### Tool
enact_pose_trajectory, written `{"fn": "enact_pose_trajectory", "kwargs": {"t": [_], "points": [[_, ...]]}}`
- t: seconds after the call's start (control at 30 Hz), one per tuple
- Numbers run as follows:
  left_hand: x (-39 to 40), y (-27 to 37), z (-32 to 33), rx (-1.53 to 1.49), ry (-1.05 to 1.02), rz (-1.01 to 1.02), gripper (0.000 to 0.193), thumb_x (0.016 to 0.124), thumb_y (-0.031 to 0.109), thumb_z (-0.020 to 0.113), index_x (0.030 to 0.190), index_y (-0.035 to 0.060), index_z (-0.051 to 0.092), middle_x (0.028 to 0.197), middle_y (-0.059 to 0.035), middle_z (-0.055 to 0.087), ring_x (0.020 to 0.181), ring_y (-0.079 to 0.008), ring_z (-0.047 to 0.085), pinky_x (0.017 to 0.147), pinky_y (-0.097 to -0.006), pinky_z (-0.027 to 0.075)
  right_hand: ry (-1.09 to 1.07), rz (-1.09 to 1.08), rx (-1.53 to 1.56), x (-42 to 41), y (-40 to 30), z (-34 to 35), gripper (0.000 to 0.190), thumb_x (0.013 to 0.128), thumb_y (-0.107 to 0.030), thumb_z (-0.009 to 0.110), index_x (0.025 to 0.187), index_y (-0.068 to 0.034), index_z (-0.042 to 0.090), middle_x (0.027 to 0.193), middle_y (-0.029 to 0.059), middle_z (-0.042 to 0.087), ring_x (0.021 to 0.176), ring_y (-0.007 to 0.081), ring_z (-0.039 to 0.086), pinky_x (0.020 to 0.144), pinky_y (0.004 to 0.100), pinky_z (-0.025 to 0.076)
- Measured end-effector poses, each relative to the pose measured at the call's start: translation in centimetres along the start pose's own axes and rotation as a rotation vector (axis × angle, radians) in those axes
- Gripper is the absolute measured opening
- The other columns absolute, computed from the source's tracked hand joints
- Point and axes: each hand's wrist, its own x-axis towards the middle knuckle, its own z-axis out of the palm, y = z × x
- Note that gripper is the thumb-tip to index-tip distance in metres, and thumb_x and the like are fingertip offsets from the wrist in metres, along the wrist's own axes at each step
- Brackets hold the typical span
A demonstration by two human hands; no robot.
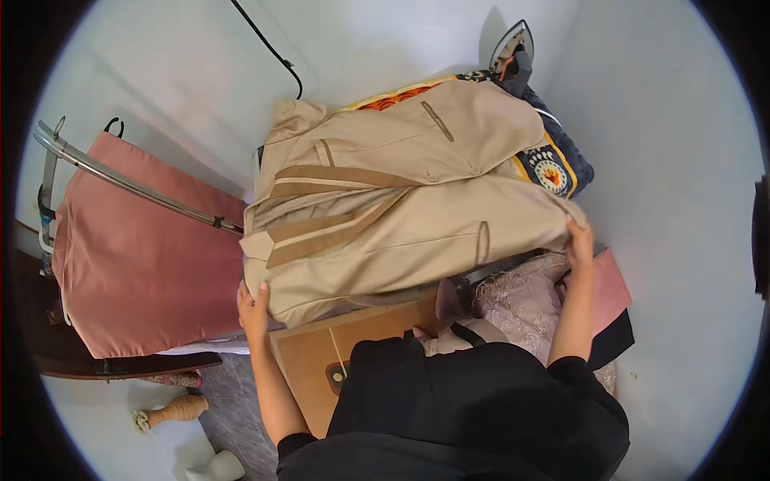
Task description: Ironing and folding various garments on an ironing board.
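Observation:
A beige suit jacket [385,234] with brown-trimmed lapels and pocket edges lies spread out before me, its buttoned front facing up and its collar end to the left. My left hand [253,306] grips the shoulder area at the lower left, thumb on top. At the right, my right hand [579,242] pinches the jacket's hem corner. Beneath the jacket, a patterned blanket [550,171] in navy, orange and white shows at the upper right. A clothes iron [512,57] stands upright on its heel at the blanket's back right corner, next to the wall.
A metal rail [138,186] juts out at left beside a hanging pink cloth [156,264]. Close to my body are a cardboard box [301,367] and a lace-trimmed garment [517,294]. A black cable [264,42] hangs behind; a wicker vase [177,410] is at lower left.

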Motion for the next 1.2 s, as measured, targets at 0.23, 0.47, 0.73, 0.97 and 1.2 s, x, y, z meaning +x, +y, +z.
{"fn": "enact_pose_trajectory", "kwargs": {"t": [0.23,0.47,0.73,0.97,1.2], "points": [[-1.2,1.9,2.0,0.531,0.009,-0.113,0.06,0.076,0.06,0.06,0.094,0.0028,0.068,0.15,-0.0164,0.026,0.14,-0.0319,0.016,0.097,-0.0711,0.003,0.137,-0.182,-1.375,2.6,-5.4,-2.3,0.051,0.065,-0.033,0.075,0.112,-0.019,0.064,0.122,0.011,0.054,0.118,0.0298,0.045,0.101,0.0461,0.033],[1.1,1.1,2.0,0.311,-0.027,-0.13,0.068,0.08,0.064,0.052,0.116,0.0073,0.062,0.151,-0.0141,0.025,0.14,-0.0309,0.017,0.098,-0.0706,0.003,0.155,-0.441,-1.213,6.7,-1.4,9.5,0.025,0.074,-0.039,0.068,0.08,-0.015,0.072,0.109,0.007,0.06,0.112,0.028,0.048,0.09,0.0505,0.034],[2.4,-0.3,2.6,0.079,0.012,-0.019,0.049,0.085,0.049,0.057,0.104,0.0046,0.067,0.142,-0.0265,0.035,0.135,-0.0392,0.026,0.109,-0.045,0.021,-0.009,-0.258,-1.513,7.4,-3.7,15.0,0.021,0.074,-0.029,0.061,0.084,-0.013,0.069,0.108,0.0068,0.058,0.113,0.0309,0.046,0.091,0.0724,0.022],[2.7,-0.9,1.7,0.149,0.138,0.037,0.037,0.083,0.037,0.064,0.094,0.0021,0.068,0.141,-0.0252,0.037,0.133,-0.0399,0.029,0.108,-0.0454,0.021,0.461,-0.144,-1.414,12.1,-6.4,6.3,0.025,0.081,-0.041,0.06,0.086,-0.018,0.07,0.116,0.0042,0.058,0.117,0.0306,0.046,0.098,0.0697,0.015],[2.5,-0.4,2.2,0.101,0.052,-0.026,0.043,0.09,0.038,0.058,0.111,0.0011,0.064,0.138,-0.0307,0.037,0.136,-0.0355,0.028,0.109,-0.0389,0.021,0.587,-0.567,-0.983,11.6,-0.7,0.3,0.017,0.082,-0.021,0.059,0.092,-0.01,0.067,0.103,0.0106,0.062,0.104,0.0296,0.054,0.089,0.0401,0.04]]}}
